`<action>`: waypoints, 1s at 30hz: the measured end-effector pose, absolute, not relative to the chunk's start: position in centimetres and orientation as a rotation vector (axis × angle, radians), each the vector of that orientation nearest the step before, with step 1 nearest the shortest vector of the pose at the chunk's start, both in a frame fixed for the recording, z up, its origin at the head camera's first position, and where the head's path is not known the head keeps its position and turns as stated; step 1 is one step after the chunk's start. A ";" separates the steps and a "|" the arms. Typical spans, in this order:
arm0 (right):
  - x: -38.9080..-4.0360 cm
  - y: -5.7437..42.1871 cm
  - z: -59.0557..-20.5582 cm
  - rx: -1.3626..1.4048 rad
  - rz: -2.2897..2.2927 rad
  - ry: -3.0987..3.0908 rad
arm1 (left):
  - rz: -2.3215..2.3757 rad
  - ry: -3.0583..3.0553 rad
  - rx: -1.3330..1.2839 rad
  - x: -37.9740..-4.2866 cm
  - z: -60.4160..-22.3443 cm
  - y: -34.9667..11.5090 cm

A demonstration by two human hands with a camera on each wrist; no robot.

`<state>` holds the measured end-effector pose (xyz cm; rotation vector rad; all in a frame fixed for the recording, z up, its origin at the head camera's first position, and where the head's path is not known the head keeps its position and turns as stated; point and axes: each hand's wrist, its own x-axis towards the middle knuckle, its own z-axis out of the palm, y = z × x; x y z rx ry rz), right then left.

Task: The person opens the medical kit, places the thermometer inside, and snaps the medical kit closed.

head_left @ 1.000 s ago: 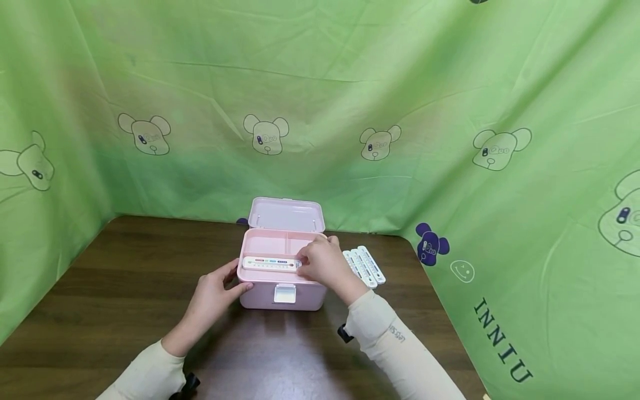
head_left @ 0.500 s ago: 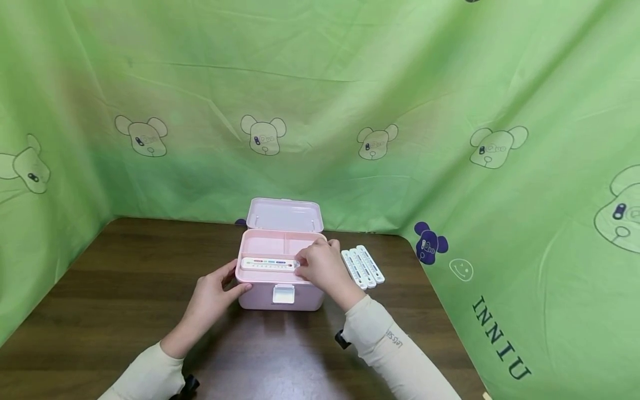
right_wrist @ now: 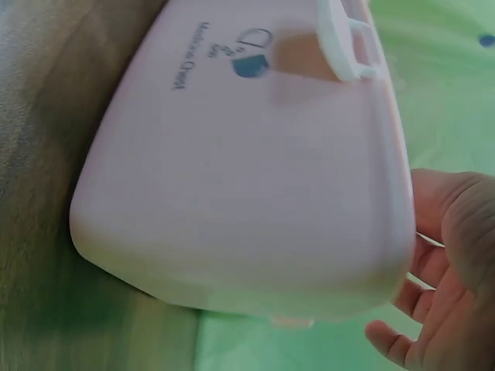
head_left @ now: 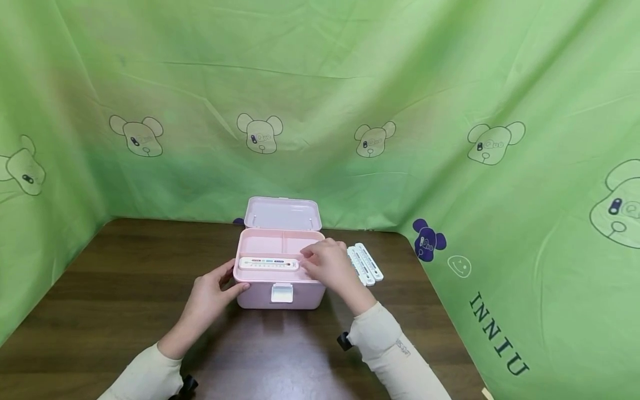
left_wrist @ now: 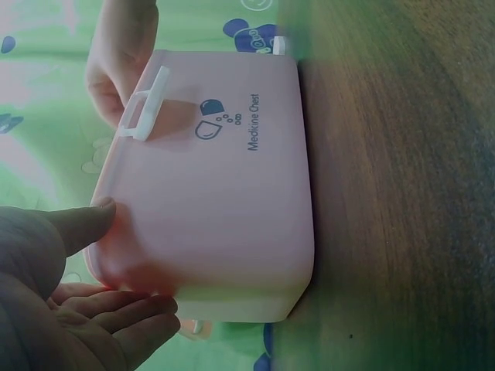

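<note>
A pink medicine chest stands on the table with its lid tipped back. In its top tray, a white thermometer strip with coloured marks lies flat in the long front compartment. My left hand holds the chest's front left corner, thumb on the front near the rim and fingers along the side. Over the tray's right part, my right hand hovers with loosely bent fingers beside the strip's right end. Nothing shows between those fingers; in the right wrist view the chest partly hides them.
Several similar white strips lie side by side on the table, right of the chest, partly behind my right hand. A white latch hangs on the chest's front. Green printed cloth hangs behind the brown wooden table and along its sides.
My right hand has let go of the thermometer strip's right end and shifted slightly right. The strip lies in the tray. My left hand stays at the chest's corner.
</note>
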<state>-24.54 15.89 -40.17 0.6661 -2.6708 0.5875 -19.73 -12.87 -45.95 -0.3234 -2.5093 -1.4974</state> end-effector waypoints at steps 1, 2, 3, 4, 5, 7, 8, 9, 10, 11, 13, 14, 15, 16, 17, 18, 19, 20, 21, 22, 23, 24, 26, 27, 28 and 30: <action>-24.5 16.3 -40.1 0.653 0.620 -2.647 | -1.499 -2.510 -0.326 -19.7 -45.9 -12.9; -24.5 16.7 -40.1 0.643 0.646 -2.622 | -1.496 -2.510 -0.328 -19.7 -45.9 -12.9; -24.5 17.2 -40.0 0.634 0.675 -2.599 | -1.491 -2.511 -0.329 -19.7 -45.8 -12.8; -24.5 17.7 -39.8 0.623 0.708 -2.576 | -1.485 -2.512 -0.329 -19.7 -45.8 -12.8; -24.5 18.1 -39.6 0.609 0.727 -2.559 | -1.481 -2.512 -0.329 -19.7 -45.7 -12.8; -24.5 19.1 -39.3 0.582 0.774 -2.526 | -1.469 -2.518 -0.325 -19.7 -45.6 -12.8; -24.5 19.6 -39.1 0.564 0.806 -2.516 | -1.460 -2.523 -0.322 -19.7 -45.6 -12.8; -24.4 20.1 -39.0 0.539 0.847 -2.507 | -1.458 -2.527 -0.320 -19.7 -45.5 -12.8; -24.4 20.7 -39.0 0.514 0.878 -2.499 | -1.457 -2.530 -0.320 -19.7 -45.5 -12.8; -24.4 21.2 -39.0 0.488 0.914 -2.492 | -1.458 -2.532 -0.321 -19.7 -45.5 -12.8; -24.6 22.4 -39.1 0.428 0.965 -2.488 | -1.457 -2.535 -0.317 -19.6 -45.5 -12.8; -24.7 23.0 -39.2 0.399 0.990 -2.484 | -1.457 -2.534 -0.314 -19.6 -45.6 -12.8; -24.8 23.5 -39.4 0.370 1.020 -2.476 | -1.459 -2.533 -0.312 -19.7 -45.6 -12.8; -25.0 24.1 -39.7 0.344 1.048 -2.468 | -1.462 -2.532 -0.311 -19.7 -45.7 -12.9; -25.1 24.7 -39.9 0.316 1.082 -2.459 | -1.464 -2.532 -0.311 -19.7 -45.7 -12.9; -25.2 25.2 -40.1 0.289 1.113 -2.452 | -1.464 -2.532 -0.309 -19.7 -45.8 -12.9; -25.3 25.7 -40.4 0.265 1.145 -2.444 | -1.466 -2.533 -0.308 -19.7 -45.8 -12.9; -25.4 26.2 -40.7 0.239 1.179 -2.439 | -1.472 -2.533 -0.307 -19.7 -45.9 -12.9; -25.4 26.7 -40.9 0.215 1.202 -2.437 | -1.480 -2.533 -0.306 -19.7 -45.9 -12.9; -25.4 27.1 -41.2 0.193 1.221 -2.438 | -1.486 -2.531 -0.306 -19.7 -46.0 -12.9; -25.4 27.5 -41.4 0.171 1.236 -2.438 | -1.489 -2.531 -0.306 -19.7 -46.0 -12.9; -25.5 27.9 -41.6 0.150 1.250 -2.440 | -1.493 -2.529 -0.306 -19.7 -46.0 -12.9; -25.5 28.7 -42.1 0.117 1.275 -2.435 | -1.493 -2.528 -0.307 -19.7 -46.0 -12.8; -25.5 29.1 -42.4 0.099 1.291 -2.427 | -1.491 -2.526 -0.310 -19.7 -46.0 -12.8; -25.5 29.5 -42.6 0.083 1.312 -2.417 | -1.488 -2.525 -0.310 -19.7 -46.0 -12.8; -25.6 30.3 -43.2 0.048 1.347 -2.393 | -1.482 -2.521 -0.312 -19.6 -46.0 -12.8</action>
